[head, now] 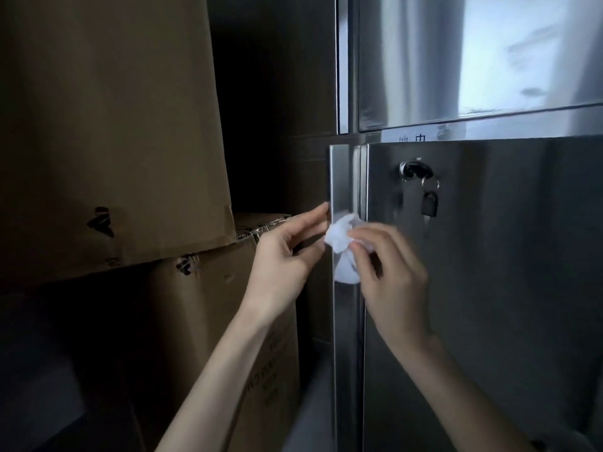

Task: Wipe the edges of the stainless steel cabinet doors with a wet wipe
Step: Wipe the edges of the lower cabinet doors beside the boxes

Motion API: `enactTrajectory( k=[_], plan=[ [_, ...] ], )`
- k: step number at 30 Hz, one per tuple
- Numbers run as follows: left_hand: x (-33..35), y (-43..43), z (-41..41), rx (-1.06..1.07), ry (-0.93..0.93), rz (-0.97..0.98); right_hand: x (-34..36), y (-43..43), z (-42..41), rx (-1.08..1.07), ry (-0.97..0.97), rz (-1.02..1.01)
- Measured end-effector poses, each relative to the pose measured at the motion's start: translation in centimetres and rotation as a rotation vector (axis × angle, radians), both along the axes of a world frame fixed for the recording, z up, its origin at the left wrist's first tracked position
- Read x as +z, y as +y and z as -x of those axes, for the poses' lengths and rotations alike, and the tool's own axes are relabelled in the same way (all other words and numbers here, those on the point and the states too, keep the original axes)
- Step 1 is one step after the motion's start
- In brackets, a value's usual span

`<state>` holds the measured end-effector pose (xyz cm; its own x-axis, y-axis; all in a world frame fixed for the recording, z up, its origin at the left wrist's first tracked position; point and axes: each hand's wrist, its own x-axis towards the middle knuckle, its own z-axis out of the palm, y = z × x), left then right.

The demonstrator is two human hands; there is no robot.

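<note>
Fingers [365, 238] of right hand [396, 278] pinching crumpled white wet wipe [339, 239] against left edge [346, 177] of brushed stainless steel cabinet door [489, 272] — edge upright, above and below wipe; left hand [280, 256], fingertips straight, touching alongside.

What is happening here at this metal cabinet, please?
A person is wiping the left edge of the lower stainless steel door. The right hand holds a crumpled wet wipe against the edge strip, while the left hand touches the door's outer edge. A key is in the door; cardboard boxes stand beside.
</note>
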<state>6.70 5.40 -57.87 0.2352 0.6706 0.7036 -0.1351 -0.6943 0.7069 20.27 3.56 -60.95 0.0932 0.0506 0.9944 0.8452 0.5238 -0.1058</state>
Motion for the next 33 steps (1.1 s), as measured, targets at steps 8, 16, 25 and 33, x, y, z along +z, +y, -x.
enactTrajectory(
  k=[8,16,25,33],
  plan=[
    [-1.0,0.3,0.2,-0.026,-0.004,-0.067,3.2,0.0,0.3,-0.004,-0.089,-0.127],
    [0.8,1.3,-0.1,0.101,0.104,-0.218,-6.2,0.1,-1.8,0.026,-0.226,0.039],
    [4.0,2.7,-1.7,0.331,0.246,-0.482,-9.9,0.9,-1.3,0.091,-0.168,0.053],
    [1.8,2.7,-2.2,0.259,0.120,-0.231,-7.8,1.4,-0.9,0.080,-0.126,0.002]
  ],
)
